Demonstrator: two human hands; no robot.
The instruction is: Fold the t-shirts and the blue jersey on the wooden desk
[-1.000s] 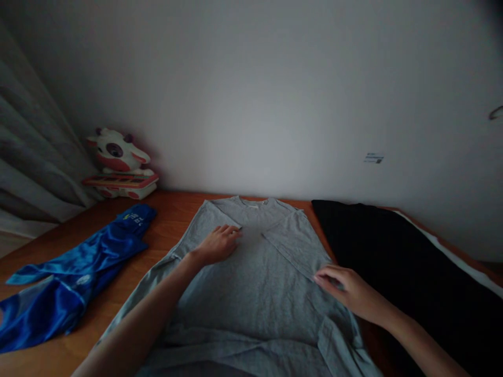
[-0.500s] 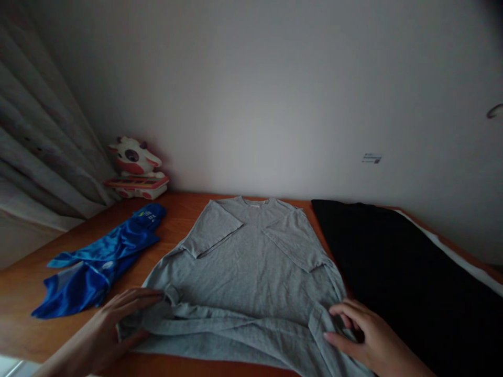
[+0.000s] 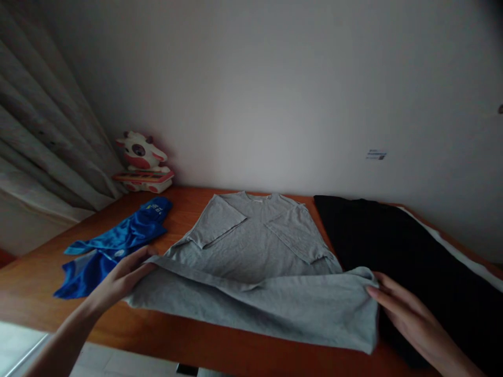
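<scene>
A grey T-shirt (image 3: 251, 238) lies on the wooden table, its collar toward the wall and both sleeves folded inward over the body. Its near end is lifted and turned back in a wide flap. My left hand (image 3: 131, 269) pinches the flap's left corner, with the fingertips partly hidden by cloth. The right corner is gripped by my right hand (image 3: 401, 301), thumb on the near side and fingers behind the fabric. Between the two hands the raised edge stretches across and sags slightly in the middle.
Left of the shirt lies a shiny blue garment (image 3: 121, 230). Behind it a cow toy with a keyboard (image 3: 143, 165) stands against the wall. A black cloth (image 3: 377, 235) covers the table's right side. The wooden table's (image 3: 188, 343) front edge runs below the shirt; a curtain (image 3: 51, 136) hangs at left.
Both hands have raised the shirt's near end and moved it away from me, pulling the bunched hem into a taut flap. The right hand has also shifted outward. The camera view has shifted slightly.
</scene>
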